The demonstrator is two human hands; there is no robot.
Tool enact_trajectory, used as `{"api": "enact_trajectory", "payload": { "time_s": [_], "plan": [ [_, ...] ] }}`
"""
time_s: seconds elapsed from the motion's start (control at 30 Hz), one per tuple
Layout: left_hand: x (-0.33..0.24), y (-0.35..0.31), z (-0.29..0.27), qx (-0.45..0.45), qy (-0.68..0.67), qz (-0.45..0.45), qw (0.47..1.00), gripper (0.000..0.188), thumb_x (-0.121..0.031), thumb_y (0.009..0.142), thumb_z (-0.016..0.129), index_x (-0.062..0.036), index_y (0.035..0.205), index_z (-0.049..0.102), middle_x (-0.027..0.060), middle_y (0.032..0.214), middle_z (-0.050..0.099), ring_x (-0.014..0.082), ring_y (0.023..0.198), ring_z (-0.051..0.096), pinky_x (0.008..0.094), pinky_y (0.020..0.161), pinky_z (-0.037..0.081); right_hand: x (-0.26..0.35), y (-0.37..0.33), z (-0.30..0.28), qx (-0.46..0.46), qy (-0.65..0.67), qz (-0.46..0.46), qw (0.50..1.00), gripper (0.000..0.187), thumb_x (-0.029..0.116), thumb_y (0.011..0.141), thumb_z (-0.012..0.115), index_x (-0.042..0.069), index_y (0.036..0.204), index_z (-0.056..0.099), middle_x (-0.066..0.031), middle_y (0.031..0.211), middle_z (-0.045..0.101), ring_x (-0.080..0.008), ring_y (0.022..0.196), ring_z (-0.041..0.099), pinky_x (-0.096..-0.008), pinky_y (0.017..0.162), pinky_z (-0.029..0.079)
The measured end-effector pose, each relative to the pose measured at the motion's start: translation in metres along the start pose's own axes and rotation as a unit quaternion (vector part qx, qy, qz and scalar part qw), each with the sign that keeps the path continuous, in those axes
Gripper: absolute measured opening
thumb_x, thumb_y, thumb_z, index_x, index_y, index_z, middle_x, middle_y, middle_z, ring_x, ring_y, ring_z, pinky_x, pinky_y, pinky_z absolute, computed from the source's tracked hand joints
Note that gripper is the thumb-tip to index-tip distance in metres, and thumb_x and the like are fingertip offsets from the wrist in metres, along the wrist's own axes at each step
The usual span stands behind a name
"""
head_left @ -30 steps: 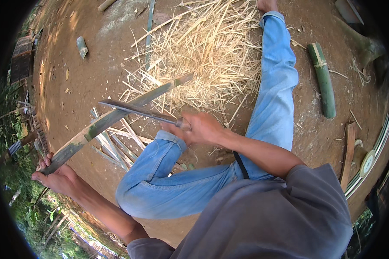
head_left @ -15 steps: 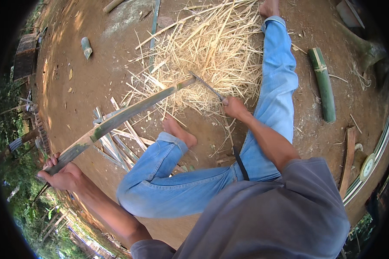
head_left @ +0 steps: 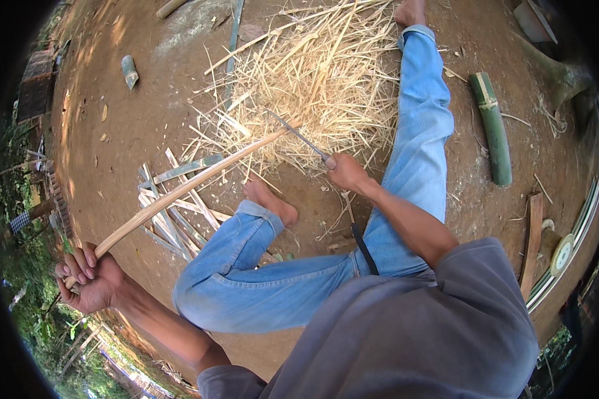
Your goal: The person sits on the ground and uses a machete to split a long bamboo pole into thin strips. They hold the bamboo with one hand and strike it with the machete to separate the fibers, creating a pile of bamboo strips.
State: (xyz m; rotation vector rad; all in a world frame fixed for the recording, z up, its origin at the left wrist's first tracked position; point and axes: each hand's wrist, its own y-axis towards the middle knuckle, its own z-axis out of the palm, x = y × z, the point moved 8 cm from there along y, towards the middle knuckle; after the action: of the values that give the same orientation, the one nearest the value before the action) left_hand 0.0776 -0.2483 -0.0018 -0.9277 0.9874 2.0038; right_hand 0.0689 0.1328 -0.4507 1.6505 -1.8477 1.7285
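Note:
A long split bamboo strip [head_left: 186, 188] runs slantwise from the lower left up to the pile of shavings, its pale side showing. Around its near end my left hand [head_left: 92, 276] is closed, out at the far left. My right hand [head_left: 346, 173] grips a knife [head_left: 299, 135] by the handle, which the fist mostly hides. The thin dark blade crosses the strip close to its far end; whether it touches cannot be made out. Beneath them lies a big heap of pale bamboo shavings [head_left: 326, 80].
Several split bamboo pieces [head_left: 180, 206] lie beside my bent left leg. A green bamboo section [head_left: 492, 130] rests to the right of my outstretched leg, and a short bamboo piece [head_left: 130, 72] at the far left. Near my right side are a wooden board [head_left: 532, 243] and a round dial [head_left: 562, 255].
My left hand has turned the bamboo strip, so its pale side shows instead of the green one. The right hand has shifted slightly left with the knife, whose blade now crosses the strip.

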Motion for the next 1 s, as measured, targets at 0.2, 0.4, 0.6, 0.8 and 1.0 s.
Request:
{"api": "enact_trajectory", "payload": {
  "time_s": [0.2,0.4,0.6,0.8,1.0],
  "plan": [
    [-0.005,0.0,-0.005,0.011,-0.009,-0.009,1.0,0.018,-0.022,0.082,0.056,-0.0084,0.072,0.05,-0.0018,0.052,0.038,0.0112,0.046,0.034,0.0273,0.051,0.031,0.017,-0.028,0.019,-0.012,-0.019,-0.06,0.998,0.023,0.016,0.082,0.06,-0.001,0.097,0.058,-0.0266,0.086,0.065,-0.0413,0.083,0.065,-0.0487,0.075,0.05],
    [0.01,0.003,0.006,-0.092,0.046,0.032,0.994,0.026,-0.027,0.079,0.059,-0.0141,0.066,0.04,-0.003,0.049,0.035,0.0113,0.043,0.029,0.0254,0.053,0.03,-0.05,0.011,0.006,-0.037,0.029,0.051,0.998,0.023,0.019,0.085,0.058,-0.001,0.094,0.061,-0.0244,0.082,0.065,-0.039,0.078,0.064,-0.0465,0.072,0.049],
    [0.0,-0.023,0.039,0.093,0.021,-0.021,0.995,0.035,-0.027,0.079,0.061,-0.0165,0.058,0.035,-0.0019,0.043,0.034,0.0103,0.043,0.032,0.0252,0.049,0.028,0.105,-0.102,0.02,0.017,0.056,-0.223,0.973,0.022,0.012,0.081,0.059,0.001,0.1,0.06,-0.022,0.074,0.063,-0.0397,0.066,0.062,-0.0455,0.063,0.049],
    [0.0,-0.048,0.051,0.072,0.019,-0.004,0.997,0.032,-0.021,0.07,0.062,-0.0172,0.056,0.034,-0.0016,0.042,0.034,0.0103,0.041,0.032,0.0252,0.05,0.027,0.124,-0.094,0.013,0.048,0.052,-0.167,0.983,0.023,0.011,0.079,0.061,0.0,0.099,0.06,-0.0222,0.076,0.065,-0.0372,0.07,0.065,-0.0439,0.065,0.052],
    [-0.002,-0.052,0.046,0.091,-0.006,-0.004,0.996,0.029,-0.018,0.067,0.06,-0.017,0.055,0.034,-0.0013,0.042,0.033,0.0106,0.04,0.032,0.0249,0.051,0.029,0.069,-0.062,0.006,0.051,0.025,-0.109,0.992,0.02,0.009,0.078,0.062,-0.001,0.095,0.058,-0.0247,0.076,0.064,-0.0378,0.071,0.066,-0.0453,0.067,0.052]
  ]
}}
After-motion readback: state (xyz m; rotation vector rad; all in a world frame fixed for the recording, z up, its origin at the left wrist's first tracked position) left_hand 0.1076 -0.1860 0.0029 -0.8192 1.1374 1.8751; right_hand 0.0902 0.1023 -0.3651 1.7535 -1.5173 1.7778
